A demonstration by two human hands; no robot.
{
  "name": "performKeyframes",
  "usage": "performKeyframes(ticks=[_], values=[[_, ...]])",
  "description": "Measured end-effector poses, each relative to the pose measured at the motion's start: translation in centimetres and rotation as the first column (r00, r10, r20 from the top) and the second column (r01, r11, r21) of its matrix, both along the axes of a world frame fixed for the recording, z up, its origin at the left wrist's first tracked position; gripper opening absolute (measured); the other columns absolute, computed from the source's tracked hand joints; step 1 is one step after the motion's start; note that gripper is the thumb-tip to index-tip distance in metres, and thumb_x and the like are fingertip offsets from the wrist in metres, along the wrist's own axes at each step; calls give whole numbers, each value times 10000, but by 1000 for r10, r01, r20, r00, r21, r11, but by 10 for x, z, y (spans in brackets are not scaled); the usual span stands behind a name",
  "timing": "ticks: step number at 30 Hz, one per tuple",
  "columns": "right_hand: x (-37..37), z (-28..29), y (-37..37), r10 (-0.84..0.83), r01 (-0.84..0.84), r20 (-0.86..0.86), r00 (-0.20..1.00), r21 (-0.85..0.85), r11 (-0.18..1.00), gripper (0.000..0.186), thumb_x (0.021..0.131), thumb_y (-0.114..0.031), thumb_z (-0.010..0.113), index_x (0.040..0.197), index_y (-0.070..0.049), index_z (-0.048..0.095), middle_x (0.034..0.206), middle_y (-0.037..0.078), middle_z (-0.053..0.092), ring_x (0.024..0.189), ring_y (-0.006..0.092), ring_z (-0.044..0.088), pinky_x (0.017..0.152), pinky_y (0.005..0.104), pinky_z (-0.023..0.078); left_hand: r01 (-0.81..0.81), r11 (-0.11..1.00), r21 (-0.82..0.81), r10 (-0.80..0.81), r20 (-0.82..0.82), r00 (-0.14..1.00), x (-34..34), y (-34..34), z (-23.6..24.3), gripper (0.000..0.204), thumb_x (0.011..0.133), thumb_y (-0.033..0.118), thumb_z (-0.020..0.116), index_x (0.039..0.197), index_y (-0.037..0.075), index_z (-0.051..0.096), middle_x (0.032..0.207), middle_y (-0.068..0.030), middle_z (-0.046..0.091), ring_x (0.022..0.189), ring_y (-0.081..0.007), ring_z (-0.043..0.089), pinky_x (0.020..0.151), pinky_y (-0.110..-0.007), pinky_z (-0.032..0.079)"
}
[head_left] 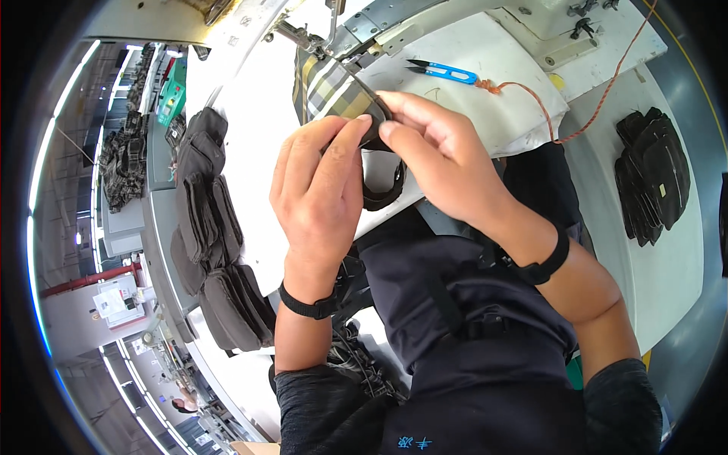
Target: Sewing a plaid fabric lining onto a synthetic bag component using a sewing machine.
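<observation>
My left hand [317,186] and my right hand [447,163] pinch the dark lower corner of a plaid fabric piece [334,87] in yellow, white and dark tones, fingertips close together. The piece's upper part lies by the sewing machine's needle and presser foot [315,47]; whether it is under the foot I cannot tell. A black looped strap [383,196] hangs below the fabric, between my hands. Blue-handled thread snips [447,72], tied to an orange cord, lie on the white pad [516,106] just beyond my right hand.
Stacks of dark fabric pieces [205,227] lie along the left of the white worktop [262,114]. More dark pieces [652,174] rest on a curved white side table [671,280] at the right. Another person [184,402] is farther back at lower left.
</observation>
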State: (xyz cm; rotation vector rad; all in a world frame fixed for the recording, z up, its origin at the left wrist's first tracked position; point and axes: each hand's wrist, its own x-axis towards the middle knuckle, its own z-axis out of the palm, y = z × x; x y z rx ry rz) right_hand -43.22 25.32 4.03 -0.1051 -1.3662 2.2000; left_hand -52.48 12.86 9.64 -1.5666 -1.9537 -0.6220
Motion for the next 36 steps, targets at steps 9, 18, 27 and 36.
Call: performKeyframes(ticks=[9, 18, 27, 36], values=[[5, 8, 11, 9, -19, 117, 993, 80, 997, 358, 1042, 24, 570, 1395, 80, 595, 1191, 51, 709, 1027, 63, 636, 916, 242, 537, -59, 998, 19, 58, 23, 998, -1, 7, -4, 401, 756, -93, 772, 1127, 57, 794, 992, -85, 691, 846, -265, 671, 765, -369, 541], [4, 11, 0, -56, 51, 52, 997, 88, 995, 309, 1068, -49, 567, 1357, 36, 632, 921, 23, 655, 794, 39, 516, 688, 235, 465, -55, 995, 87, 60, -48, 997, 0, 4, -3, 372, 744, 3, 817, 1113, 46, 823, 1084, -79, 761, 922, -234, 707, 789, -340, 554], [12, 26, 4, 138, -135, 115, 984, -32, 990, 381, 1064, 48, 532, 1443, 64, 567, 1164, 38, 691, 946, 19, 588, 786, 181, 476, -40, 996, 84, 49, -102, 994, -10, -1, -1, 403, 716, 75, 749, 1111, 51, 821, 1082, -56, 765, 873, -198, 680, 715, -304, 503], [-9, 20, 14, 118, -117, 132, 984, -8, 993, 421, 1052, 51, 512, 1470, 100, 524, 1281, 115, 704, 1139, 79, 642, 927, 215, 502, 3, 995, 103, 6, -95, 995, -35, 6, -7, 415, 721, 95, 738, 1130, 65, 807, 1080, -32, 737, 909, -200, 662, 770, -315, 490]])
